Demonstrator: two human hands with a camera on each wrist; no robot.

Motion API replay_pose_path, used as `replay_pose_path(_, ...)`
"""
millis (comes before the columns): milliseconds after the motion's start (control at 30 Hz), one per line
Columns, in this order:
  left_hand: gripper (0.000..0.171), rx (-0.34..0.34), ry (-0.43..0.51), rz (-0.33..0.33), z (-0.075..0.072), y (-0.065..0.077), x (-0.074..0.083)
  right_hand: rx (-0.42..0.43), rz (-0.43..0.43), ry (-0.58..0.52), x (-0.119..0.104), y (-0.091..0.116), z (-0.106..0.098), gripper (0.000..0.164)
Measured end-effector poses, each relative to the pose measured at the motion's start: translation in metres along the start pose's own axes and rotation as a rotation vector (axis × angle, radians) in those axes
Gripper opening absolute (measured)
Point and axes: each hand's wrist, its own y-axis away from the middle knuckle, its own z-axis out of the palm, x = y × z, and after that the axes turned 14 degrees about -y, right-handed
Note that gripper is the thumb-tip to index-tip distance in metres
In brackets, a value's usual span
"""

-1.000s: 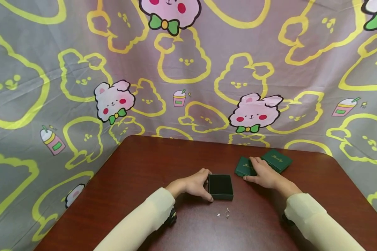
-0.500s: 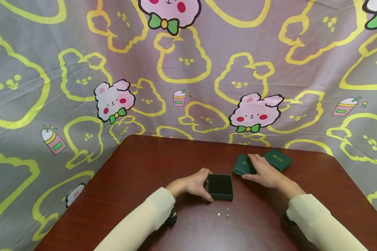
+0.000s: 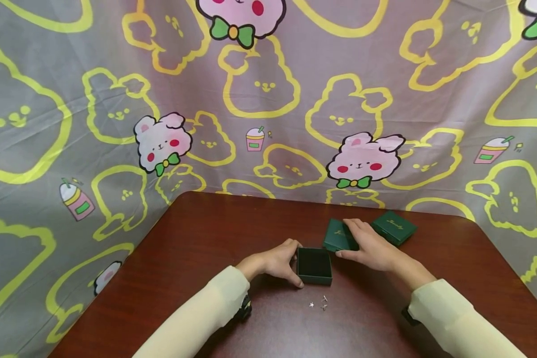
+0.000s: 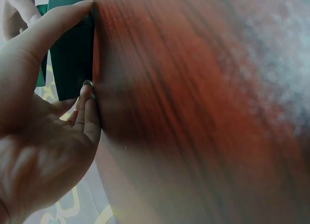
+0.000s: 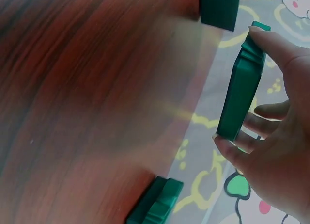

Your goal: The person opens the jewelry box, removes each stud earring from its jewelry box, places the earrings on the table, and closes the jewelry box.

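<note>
A shallow dark green box [image 3: 314, 266] with a black inside stands open-topped on the table. My left hand [image 3: 278, 262] grips its left side, thumb at the near corner, fingers at the far one. My right hand [image 3: 370, 247] holds a flat dark green jewelry case [image 3: 338, 235] with gold script, just right of and behind the box. In the right wrist view this case [image 5: 240, 90] shows edge-on, pinched between thumb and fingertips, with a stepped, ridged end. Part of its lettering is hidden behind my fingers.
A second green case [image 3: 395, 227] with gold script lies behind my right hand. Several tiny silvery pieces, one a star [image 3: 312, 305], lie in front of the box. The brown wooden table [image 3: 232, 223] ends at a patterned cloth [image 3: 291, 64].
My right hand has carried the lettered case leftward, away from the second case and closer to the open box. The left hand and the box have stayed put.
</note>
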Motion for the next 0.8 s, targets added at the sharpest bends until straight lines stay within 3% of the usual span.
replay_pose_path(800,0.076,0.015,-0.032,0.013,-0.001,-0.001,0.0,-0.057,-0.113,0.023,-0.037,0.003,0.019,0.096)
